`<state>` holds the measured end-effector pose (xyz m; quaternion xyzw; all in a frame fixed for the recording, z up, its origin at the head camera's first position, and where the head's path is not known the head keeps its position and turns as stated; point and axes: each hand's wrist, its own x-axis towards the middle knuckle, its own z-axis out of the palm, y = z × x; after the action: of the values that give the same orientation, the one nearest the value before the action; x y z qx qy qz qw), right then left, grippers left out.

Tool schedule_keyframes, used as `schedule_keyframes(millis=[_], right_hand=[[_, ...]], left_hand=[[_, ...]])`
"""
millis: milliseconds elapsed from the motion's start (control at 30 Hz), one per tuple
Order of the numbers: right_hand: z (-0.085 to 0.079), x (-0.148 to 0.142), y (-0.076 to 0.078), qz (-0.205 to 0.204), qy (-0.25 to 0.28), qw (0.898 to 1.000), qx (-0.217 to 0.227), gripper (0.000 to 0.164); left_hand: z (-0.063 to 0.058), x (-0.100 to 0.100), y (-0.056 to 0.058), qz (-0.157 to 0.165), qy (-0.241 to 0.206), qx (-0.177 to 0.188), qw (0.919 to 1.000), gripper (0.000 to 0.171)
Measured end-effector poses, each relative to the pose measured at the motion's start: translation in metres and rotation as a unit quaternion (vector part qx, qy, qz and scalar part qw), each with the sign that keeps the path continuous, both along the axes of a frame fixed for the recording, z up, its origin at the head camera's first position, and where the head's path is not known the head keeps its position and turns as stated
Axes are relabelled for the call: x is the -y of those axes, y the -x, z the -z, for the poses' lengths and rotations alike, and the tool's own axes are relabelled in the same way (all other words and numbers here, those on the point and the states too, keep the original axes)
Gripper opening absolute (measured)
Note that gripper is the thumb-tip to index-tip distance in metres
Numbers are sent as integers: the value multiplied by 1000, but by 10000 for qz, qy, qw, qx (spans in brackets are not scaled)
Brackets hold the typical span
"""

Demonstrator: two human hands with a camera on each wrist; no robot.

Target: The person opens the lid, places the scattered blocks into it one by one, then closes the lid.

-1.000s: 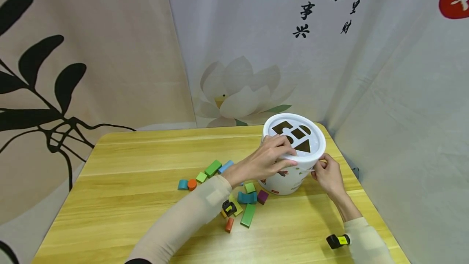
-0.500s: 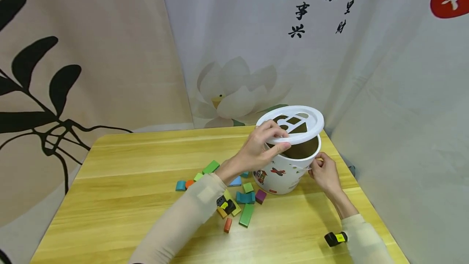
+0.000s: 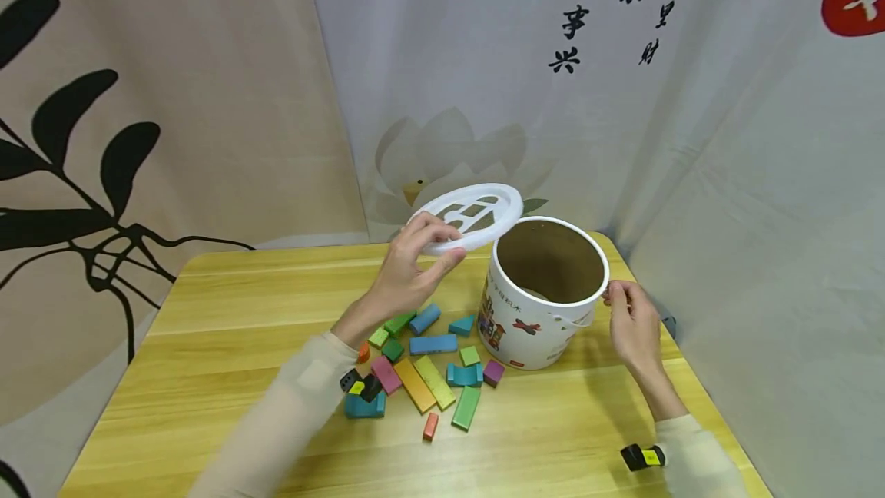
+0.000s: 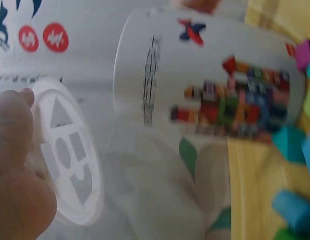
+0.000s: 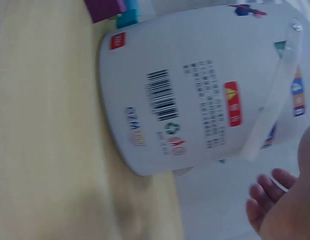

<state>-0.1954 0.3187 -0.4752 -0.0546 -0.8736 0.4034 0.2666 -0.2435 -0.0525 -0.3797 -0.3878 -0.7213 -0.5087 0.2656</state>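
Left hand [image 3: 406,271]: thumb and fingers pinch the near-left edge of the white lid [image 3: 510,200]. Lid lies beyond the fingertips and to the right, lifted over the table [image 3: 553,436], tilted rather than level. Being round, it has no long axis to speak of; its cut-out shapes show through to the backdrop [image 3: 442,68].

Bucket [image 3: 528,333]: upright on the table, axis vertical, mouth uncovered. It stands to the right of the left hand and to the left of the right hand [image 3: 634,325]. Left wrist view shows a gap between lid and bucket, so the two are apart. Governing relation, in my judgement: lid on the left side of the bucket mouth, between left hand and rim. Right hand is the nearer one to the bucket.

Right hand: thumb and forefinger meet at the bucket's right rim, close to the white handle [image 5: 272,100]. In its wrist view the other fingers curl loosely; cannot tell whether the hand grips rim or handle, or only touches.

Blocks: loose group on the near side of the left hand, including an orange block [image 3: 415,386] and a purple cube [image 3: 493,373], the latter just beside the bucket's base.
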Motion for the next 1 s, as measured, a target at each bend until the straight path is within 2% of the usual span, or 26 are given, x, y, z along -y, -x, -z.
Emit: schedule_keyframes(millis=[100, 200, 300, 400, 533, 600, 633, 733, 800, 867, 1000], right_hand=[[-15, 2, -1, -203, -97, 9960, -863, 33], [-31, 8, 0, -644, -438, 9805, -1805, 31], [-46, 22, 2, -1234, -979, 9530, -2589, 38], [-57, 40, 2, -1797, -1610, 9199, -3091, 48], [-64, 61, 1, -2331, -2335, 8857, -3265, 56], [-63, 67, -1, -2495, -2631, 8758, -3187, 58], [-62, 69, -2, -2550, -2764, 8723, -3127, 58], [-59, 72, -3, -2612, -3055, 8645, -3019, 57], [-58, 73, -3, -2614, -3150, 8609, -3024, 55], [-58, 74, -2, -2632, -3183, 8571, -3080, 52], [-57, 74, -1, -2652, -3277, 8509, -3136, 47]], left_hand=[[5, 28, 0, -257, -5, 43, 9997, 14], [11, 55, -2, -573, 64, 40, 9983, 16], [17, 80, -5, -893, 138, 105, 9959, 19], [24, 103, -9, -1171, 195, 283, 9925, 22], [31, 130, -14, -1548, 296, 450, 9865, 25], [33, 139, -18, -1779, 349, 431, 9825, 25], [34, 144, -21, -1880, 370, 414, 9806, 25], [49, 163, -23, -2185, 477, 344, 9741, 24], [61, 177, -23, -2385, 576, 348, 9688, 25], [80, 197, -19, -2565, 701, 405, 9631, 25], [104, 229, -22, -2911, 901, 605, 9505, 25]])
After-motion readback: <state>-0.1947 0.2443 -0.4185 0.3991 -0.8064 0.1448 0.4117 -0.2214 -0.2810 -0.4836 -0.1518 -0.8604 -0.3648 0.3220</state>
